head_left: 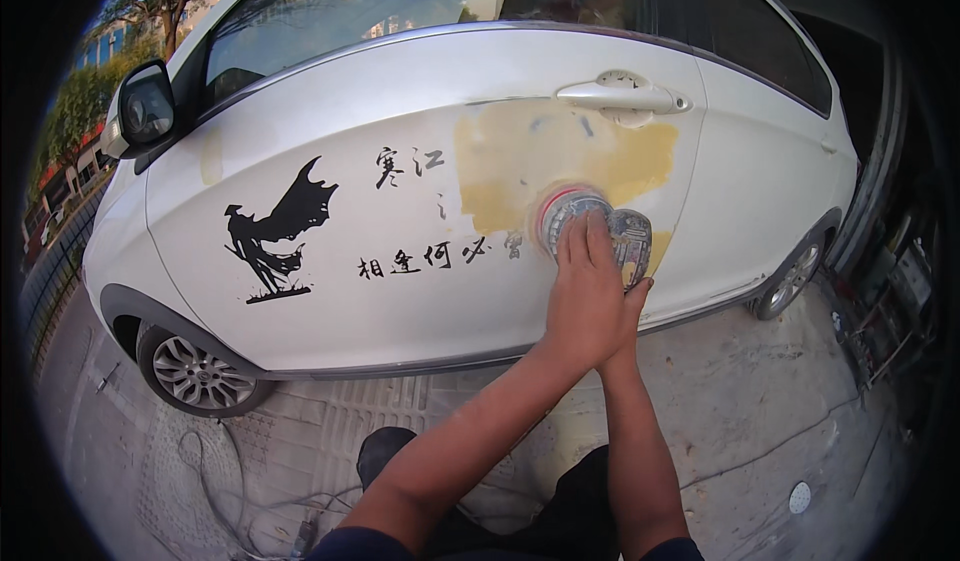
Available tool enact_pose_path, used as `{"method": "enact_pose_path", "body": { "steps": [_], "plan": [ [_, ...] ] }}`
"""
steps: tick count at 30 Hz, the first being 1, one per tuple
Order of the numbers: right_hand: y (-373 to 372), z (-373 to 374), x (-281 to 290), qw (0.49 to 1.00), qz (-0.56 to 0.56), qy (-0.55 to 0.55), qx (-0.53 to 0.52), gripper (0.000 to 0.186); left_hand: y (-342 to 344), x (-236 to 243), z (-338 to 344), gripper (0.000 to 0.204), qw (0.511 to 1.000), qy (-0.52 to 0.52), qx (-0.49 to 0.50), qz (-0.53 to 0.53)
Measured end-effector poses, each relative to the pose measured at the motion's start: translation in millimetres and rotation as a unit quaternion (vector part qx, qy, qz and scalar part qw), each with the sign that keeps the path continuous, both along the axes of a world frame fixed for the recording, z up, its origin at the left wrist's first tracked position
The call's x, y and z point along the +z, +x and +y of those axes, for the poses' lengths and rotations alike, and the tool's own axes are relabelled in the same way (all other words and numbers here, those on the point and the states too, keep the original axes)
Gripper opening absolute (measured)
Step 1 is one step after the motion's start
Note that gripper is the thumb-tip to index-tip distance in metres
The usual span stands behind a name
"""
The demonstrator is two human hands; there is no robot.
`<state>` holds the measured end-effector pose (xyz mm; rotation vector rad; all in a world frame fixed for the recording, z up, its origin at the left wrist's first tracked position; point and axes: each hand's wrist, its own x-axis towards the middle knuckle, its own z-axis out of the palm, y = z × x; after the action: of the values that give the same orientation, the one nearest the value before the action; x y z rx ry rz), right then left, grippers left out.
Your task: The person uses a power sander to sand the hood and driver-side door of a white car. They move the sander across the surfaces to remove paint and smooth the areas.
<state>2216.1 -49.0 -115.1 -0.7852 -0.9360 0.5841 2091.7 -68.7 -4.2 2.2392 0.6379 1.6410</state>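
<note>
Both of my hands are on a round orbital sander (631, 233), whose pad lies against the front door (400, 231) of a white car. My left hand (586, 281) rests over the sander's head, its fingers close together and pointing up. Behind it, mostly covered, my right hand (636, 299) is wrapped around the sander's body from below. The pad, with a reddish rim, touches the lower part of a sanded yellow filler patch (640, 156). Above that patch is the white door handle (620, 96). Black lettering and a black caped-figure decal (285, 216) mark the door to the left.
A side mirror (147, 104) sticks out at the upper left. On the paved ground, a cable or hose (205, 476) curls near the front wheel (200, 371). A metal frame (885, 326) stands by the rear wheel (792, 279). A pale round disc (800, 498) lies at the lower right.
</note>
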Motion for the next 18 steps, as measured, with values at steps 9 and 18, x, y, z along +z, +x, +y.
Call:
{"method": "enact_pose_path", "body": {
  "steps": [9,18],
  "plan": [
    [21,3,16,0.999,-0.017,-0.037,0.023,0.092,6,15,4,0.106,1.0,-0.01,-0.002,-0.012],
    [0,2,-5,0.999,-0.029,-0.015,0.017,0.091,-5,7,5,0.104,1.0,-0.005,-0.004,-0.007]
  ]
}}
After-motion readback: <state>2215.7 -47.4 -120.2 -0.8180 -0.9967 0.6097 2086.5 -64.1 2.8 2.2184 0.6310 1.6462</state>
